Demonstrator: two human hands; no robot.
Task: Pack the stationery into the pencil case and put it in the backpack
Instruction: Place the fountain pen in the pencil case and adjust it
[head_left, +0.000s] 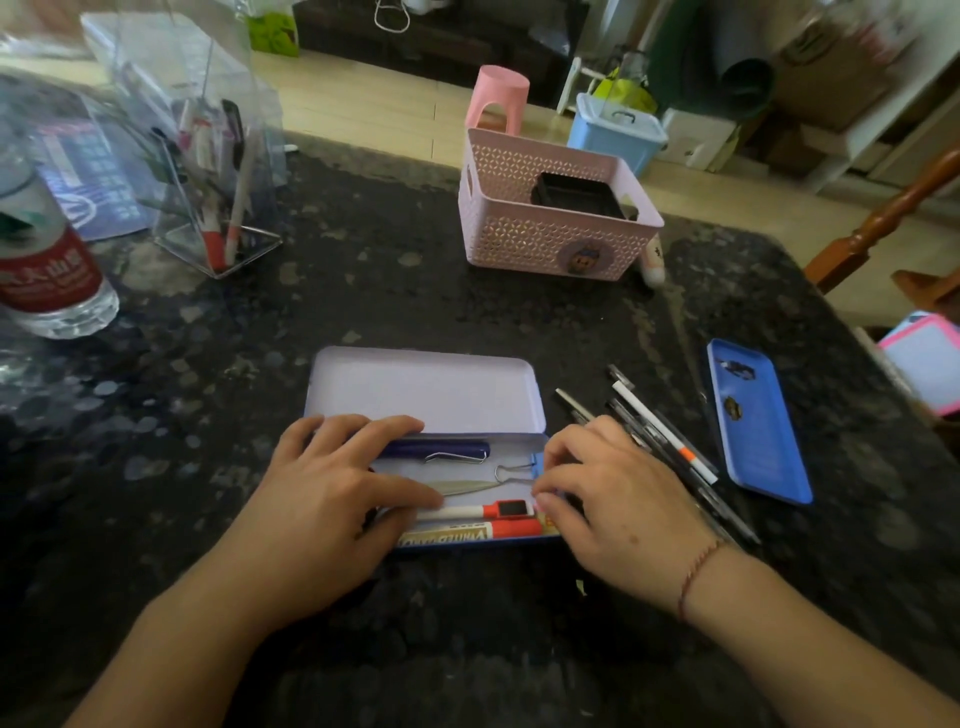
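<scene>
An open tin pencil case (423, 387) lies on the dark table, its lid standing up at the back. Inside lie a dark blue pen (441, 448), a binder clip (511, 472), a slim metal blade (467, 487) and two red-and-white markers (498, 519). My left hand (332, 499) rests flat over the case's left end, fingers spread across the items. My right hand (613, 499) sits at the case's right end, fingertips touching the rim; it holds nothing that I can see. A pile of pens (660, 436) lies just right of it. No backpack is visible.
A blue tin tray (758, 421) lies at the right. A pink perforated basket (556, 208) stands behind the case. At the back left are a clear holder with pens (213, 197) and a water bottle (49, 270). A chair (893, 218) stands beyond the table's right edge.
</scene>
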